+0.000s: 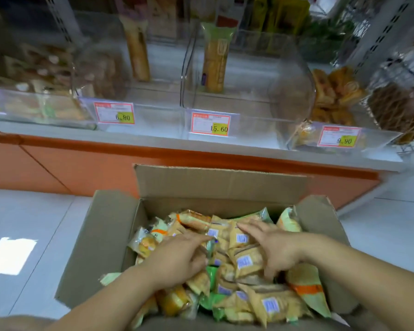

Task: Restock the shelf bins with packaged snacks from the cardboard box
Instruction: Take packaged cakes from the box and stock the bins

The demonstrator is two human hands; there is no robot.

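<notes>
Packaged snacks (244, 263) heaped in an open cardboard box (98, 247), mostly tan wrappers with small blue-and-white labels, a few green (210, 304) and orange-banded ones (306, 290) mixed in near the front and right. Box sitting on the pale tiled floor (29, 211), flaps up: far flap (220, 182) standing upright, left and right flaps splayed outward. Both bare hands down on top of the heap. Left hand (177, 256) palm-down on the left-middle of the pile, fingers (198, 240) stretched forward and loosely spread, not closed around any packet. Right hand (273, 244) palm-down just beside it, fingers (246, 229) splayed wide across the tan packets, thumb reaching down toward the near side; pressing on the packets rather than pinching one. Fingertips of the two hands near each other, apart, over a labelled packet in the middle.

Beyond the box, an orange shelf base (81, 163) with a pale shelf ledge (153, 137) above it. On the ledge, a row of clear plastic bins. Middle bin (249, 91) nearly bare, one tall green-topped package (216, 63) upright at its back; price tag (210, 125) reading 15.60 on its front. Left neighbouring bin (134, 99) with a tall package (136, 51) at its back and a tag (114, 113) reading 6.80. Right bin (339, 137) holding golden-brown packets (335, 91), tag (339, 137) reading 9.90. Far-left bin (41, 106) holding blurred packets.
</notes>
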